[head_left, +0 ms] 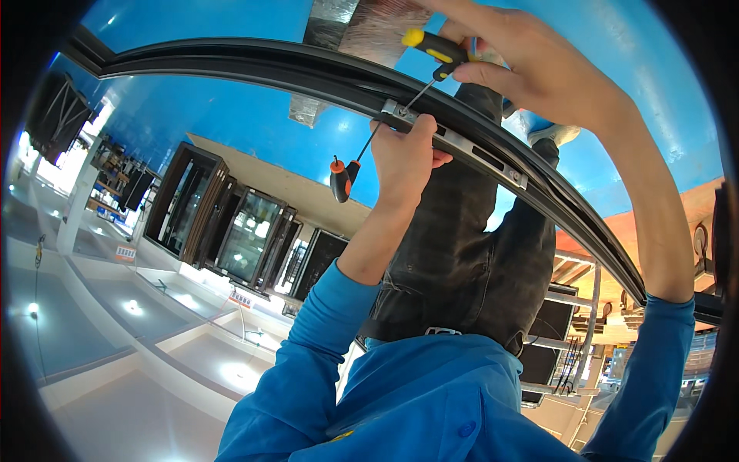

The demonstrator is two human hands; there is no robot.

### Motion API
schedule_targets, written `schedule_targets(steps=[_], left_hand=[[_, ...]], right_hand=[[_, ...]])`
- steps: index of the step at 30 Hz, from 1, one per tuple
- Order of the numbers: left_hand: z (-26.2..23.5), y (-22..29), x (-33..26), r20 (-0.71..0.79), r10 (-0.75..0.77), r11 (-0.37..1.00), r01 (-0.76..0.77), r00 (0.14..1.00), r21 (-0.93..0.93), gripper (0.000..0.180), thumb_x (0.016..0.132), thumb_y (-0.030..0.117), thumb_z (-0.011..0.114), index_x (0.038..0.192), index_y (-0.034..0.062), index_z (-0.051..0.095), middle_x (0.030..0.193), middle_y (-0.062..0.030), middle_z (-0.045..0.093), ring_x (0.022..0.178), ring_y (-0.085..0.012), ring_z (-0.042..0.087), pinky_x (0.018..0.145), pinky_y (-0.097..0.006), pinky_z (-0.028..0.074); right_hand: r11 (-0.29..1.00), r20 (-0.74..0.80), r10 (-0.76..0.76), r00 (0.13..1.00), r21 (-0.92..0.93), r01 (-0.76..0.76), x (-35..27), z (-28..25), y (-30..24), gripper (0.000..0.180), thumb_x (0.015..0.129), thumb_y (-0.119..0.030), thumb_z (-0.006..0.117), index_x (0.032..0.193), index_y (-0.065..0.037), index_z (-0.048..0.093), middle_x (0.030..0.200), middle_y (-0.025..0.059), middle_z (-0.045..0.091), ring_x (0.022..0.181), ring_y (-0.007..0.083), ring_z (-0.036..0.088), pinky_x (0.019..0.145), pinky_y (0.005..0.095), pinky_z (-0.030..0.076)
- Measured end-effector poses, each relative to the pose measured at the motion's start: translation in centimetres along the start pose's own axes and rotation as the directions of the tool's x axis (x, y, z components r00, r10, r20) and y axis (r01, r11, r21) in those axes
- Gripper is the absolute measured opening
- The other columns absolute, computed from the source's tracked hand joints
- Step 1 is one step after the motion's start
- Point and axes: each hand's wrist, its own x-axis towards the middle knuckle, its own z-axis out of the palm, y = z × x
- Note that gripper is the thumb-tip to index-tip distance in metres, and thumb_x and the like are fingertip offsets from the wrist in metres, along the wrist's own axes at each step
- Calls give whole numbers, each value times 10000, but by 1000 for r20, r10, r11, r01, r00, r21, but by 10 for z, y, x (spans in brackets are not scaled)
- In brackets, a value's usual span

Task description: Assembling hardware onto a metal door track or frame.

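Note:
My left hand (406,158) is closed at the black frame bar (254,68), its thumb and fingers pinching a silver metal fitting (481,154) that lies along the bar. From the same hand sticks out a T-handle driver (344,181) with a black and orange grip; how the fingers hold its shaft is hidden. My right hand (516,61) is wrapped round a screwdriver (437,51) with a yellow and black handle. Its thin shaft slants down to the end of the fitting, where the tip meets a screw hole.
The curved frame crosses the view in front of my legs (462,246). Below it spreads a shiny blue surface (231,104), with film-wrapped pieces (366,31) at the top. Dark framed window units (250,231) stand at the left, a metal rack (589,323) at the right.

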Motion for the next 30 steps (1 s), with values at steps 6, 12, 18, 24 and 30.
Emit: schedule_targets(steps=[6,12,18,24,30], left_hand=[[2,2,0,-21,-31,999,32,999,12,214,863,87,679,966,-78,589,807,-152,644,489,-246,664,456,-256,518],[-2,10,-3,-19,-56,991,58,998,122,288,878,131,670,1035,-72,539,770,-138,634,491,-204,632,450,-267,521],[-2,15,-8,1,-82,975,80,997,207,349,889,174,671,1096,-57,511,742,-115,618,529,-164,616,453,-282,529],[0,15,-7,8,-92,975,88,996,203,323,886,189,676,1058,-53,548,699,-99,610,527,-160,607,458,-281,528],[-2,15,-7,-25,-67,965,71,997,254,303,895,191,665,1032,-62,569,680,-104,607,528,-170,609,462,-287,538]], right_hand=[[647,107,-713,693,-280,709,23,-8,25,401,966,10,681,1328,-164,663,1074,95,692,920,260,617,741,368,505],[728,129,-584,802,-352,587,9,-3,15,569,941,1,686,1464,-199,584,1257,113,644,999,276,612,814,357,533],[839,209,-220,953,-458,294,2,-6,5,628,910,-20,702,1494,-208,569,1265,116,623,977,286,604,846,360,537],[949,111,-229,967,-197,247,6,-6,31,585,902,-46,718,1462,-171,605,1206,137,624,930,282,587,804,386,534],[754,357,-135,924,-568,330,14,-19,4,534,890,-15,690,1411,-124,649,1145,148,644,936,284,595,805,404,523]])
